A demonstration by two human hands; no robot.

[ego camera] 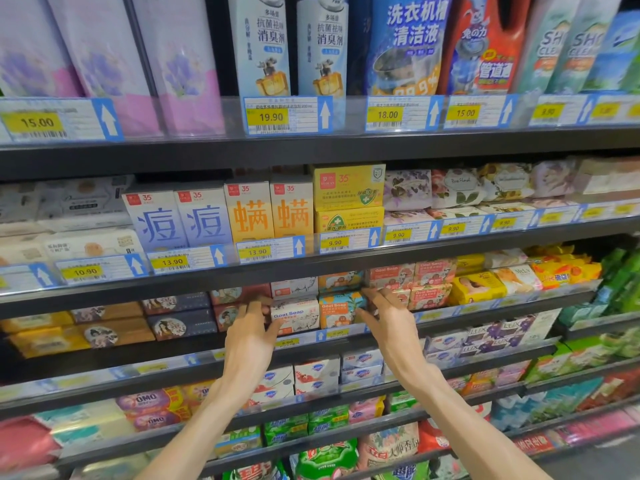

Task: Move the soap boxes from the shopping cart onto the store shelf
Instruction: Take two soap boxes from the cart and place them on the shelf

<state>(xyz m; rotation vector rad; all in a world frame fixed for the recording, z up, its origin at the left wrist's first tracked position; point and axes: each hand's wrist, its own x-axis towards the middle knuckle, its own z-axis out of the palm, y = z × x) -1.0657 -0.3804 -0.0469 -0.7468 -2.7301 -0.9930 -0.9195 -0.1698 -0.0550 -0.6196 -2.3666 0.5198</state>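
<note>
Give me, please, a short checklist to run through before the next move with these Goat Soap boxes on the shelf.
1. Left hand on the white Goat Soap box: ok, its fingers touch the box's left side.
2. Right hand on the blue and orange Goat Soap box: ok, fingers at its right side.
3. Both boxes inside the shelf edge: ok, behind the price rail.
4. Boxes upright, labels forward: ok.
5. Room behind them: cannot tell, hidden.
6. Cart with remaining boxes: cannot tell, out of view.
</note>
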